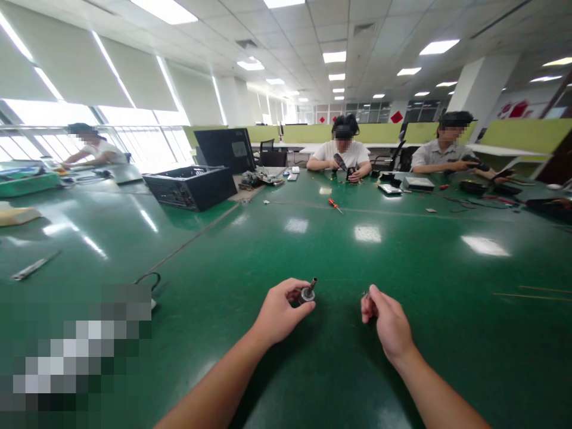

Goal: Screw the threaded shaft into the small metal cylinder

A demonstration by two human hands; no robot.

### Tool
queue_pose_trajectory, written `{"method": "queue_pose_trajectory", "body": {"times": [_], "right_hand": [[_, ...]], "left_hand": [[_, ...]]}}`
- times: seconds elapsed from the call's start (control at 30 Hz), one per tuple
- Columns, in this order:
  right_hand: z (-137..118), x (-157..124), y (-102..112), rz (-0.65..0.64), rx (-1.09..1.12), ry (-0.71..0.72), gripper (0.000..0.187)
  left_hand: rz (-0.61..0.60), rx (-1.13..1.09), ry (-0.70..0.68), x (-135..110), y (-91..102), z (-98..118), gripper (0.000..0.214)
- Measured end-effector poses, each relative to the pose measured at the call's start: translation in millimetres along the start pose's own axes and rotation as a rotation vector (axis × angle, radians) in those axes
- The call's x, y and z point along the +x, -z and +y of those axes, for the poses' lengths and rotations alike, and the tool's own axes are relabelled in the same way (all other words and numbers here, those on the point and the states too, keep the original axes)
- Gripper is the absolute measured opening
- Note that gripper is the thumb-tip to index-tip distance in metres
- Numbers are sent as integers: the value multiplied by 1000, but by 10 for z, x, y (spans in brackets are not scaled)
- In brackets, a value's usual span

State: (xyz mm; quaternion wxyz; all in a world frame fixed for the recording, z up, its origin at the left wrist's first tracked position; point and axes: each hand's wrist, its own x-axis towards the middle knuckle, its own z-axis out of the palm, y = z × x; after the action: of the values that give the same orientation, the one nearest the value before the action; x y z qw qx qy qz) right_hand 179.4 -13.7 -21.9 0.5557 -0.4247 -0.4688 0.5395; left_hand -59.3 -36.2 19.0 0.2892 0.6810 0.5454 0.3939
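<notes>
My left hand is closed around a small grey metal part, a round collar with a short shaft that sticks up and to the right. My right hand is a short way to its right, fingers curled in a pinch on a tiny metal piece too small to name. Both hands hover just above the green table, near its front edge, and do not touch each other.
A black computer case and a monitor stand at the back left. An orange-handled screwdriver lies mid-table. Two people sit across the table with tools and parts, a third works at far left. A black cable and a metal strip lie left.
</notes>
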Motion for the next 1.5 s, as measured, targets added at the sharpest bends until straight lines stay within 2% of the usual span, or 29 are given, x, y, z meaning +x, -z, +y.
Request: {"method": "queue_pose_trajectory", "body": {"times": [0.1,0.17,0.3,0.4,0.5,0.57,0.6,0.67,0.73,0.8,0.9,0.97,1.03,1.1,1.17,1.23,1.27,1.37,1.5], "right_hand": [[-10,-16,-15,-30,-5,29,55],[-4,-20,-13,-43,-39,46,54],[25,-5,13,-54,-103,75,48],[-18,-17,8,-61,-101,77,46],[-156,-148,-102,-110,-84,55,42],[-261,-330,-255,-218,-55,11,41],[-303,-442,-350,-355,14,-64,40],[-350,-681,-551,-629,150,-193,39],[-347,-892,-725,-760,224,-251,39],[-313,-1036,-838,-808,309,-276,41],[-257,-1126,-903,-783,390,-284,45],[-234,-1140,-912,-758,387,-279,47],[-217,-1144,-920,-795,346,-290,49],[-189,-1148,-927,-891,272,-323,52],[-135,-1149,-920,-974,180,-365,57],[-63,-1144,-895,-971,105,-404,57],[-28,-1139,-877,-943,80,-417,55],[33,-1120,-825,-877,49,-429,47],[-9,-1113,-805,-881,41,-441,38]], "left_hand": [[20,105,51,-346,358,81,23],[49,183,111,-657,629,55,24],[109,333,295,-1229,1097,-184,35],[177,414,308,-1501,1300,-334,45],[442,529,124,-1652,1301,-267,48],[581,530,-65,-1697,1168,-96,40],[575,491,-151,-1700,1068,12,35],[441,361,-279,-1664,825,228,32],[266,211,-379,-1582,576,400,40],[197,73,-439,-1484,369,505,37],[235,-45,-452,-1391,178,556,32],[249,-88,-444,-1394,131,544,30],[266,-121,-411,-1441,167,503,21],[360,-87,-298,-1507,317,436,12],[548,56,-103,-1569,580,354,18],[736,244,102,-1613,902,272,34],[768,315,171,-1629,1055,236,40],[741,433,252,-1656,1364,160,49],[649,448,286,-1658,1411,101,49]]}}
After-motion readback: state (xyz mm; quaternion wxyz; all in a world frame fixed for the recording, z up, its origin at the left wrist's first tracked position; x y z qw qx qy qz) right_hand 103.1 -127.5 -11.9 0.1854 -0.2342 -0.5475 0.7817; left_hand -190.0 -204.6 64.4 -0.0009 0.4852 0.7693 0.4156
